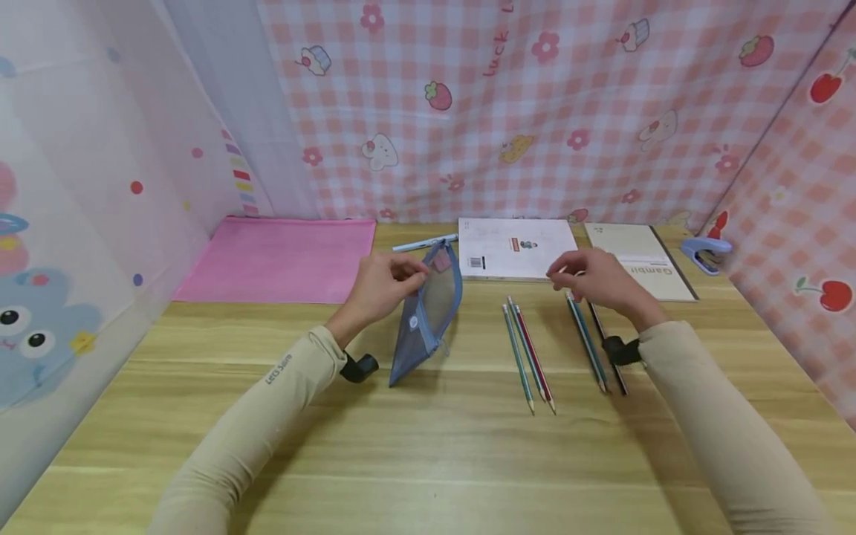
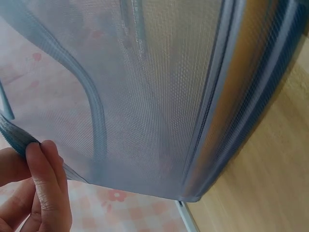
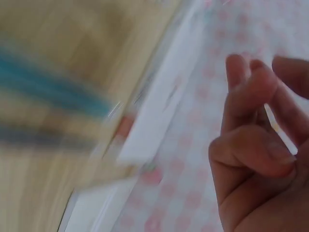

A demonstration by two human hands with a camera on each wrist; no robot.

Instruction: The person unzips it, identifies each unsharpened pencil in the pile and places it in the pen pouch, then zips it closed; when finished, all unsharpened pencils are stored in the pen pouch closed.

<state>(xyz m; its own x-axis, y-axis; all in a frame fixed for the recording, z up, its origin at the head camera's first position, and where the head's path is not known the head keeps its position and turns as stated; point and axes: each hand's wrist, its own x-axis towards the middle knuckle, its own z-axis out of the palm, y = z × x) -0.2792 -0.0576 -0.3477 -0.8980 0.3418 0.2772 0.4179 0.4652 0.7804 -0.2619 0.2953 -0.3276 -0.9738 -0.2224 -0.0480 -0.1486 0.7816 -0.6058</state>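
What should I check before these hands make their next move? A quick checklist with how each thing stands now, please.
1. The left hand has hold of the blue mesh pouch: ok, it pinches the edge.
2. The pouch's mouth is open: ok, its two sides stand apart.
3. The right hand is free: ok, it appears to hold nothing.
4. The pencils lie together: not ok, they are in two separate groups on the table.
5. The pouch is empty: cannot tell, its inside does not show clearly.
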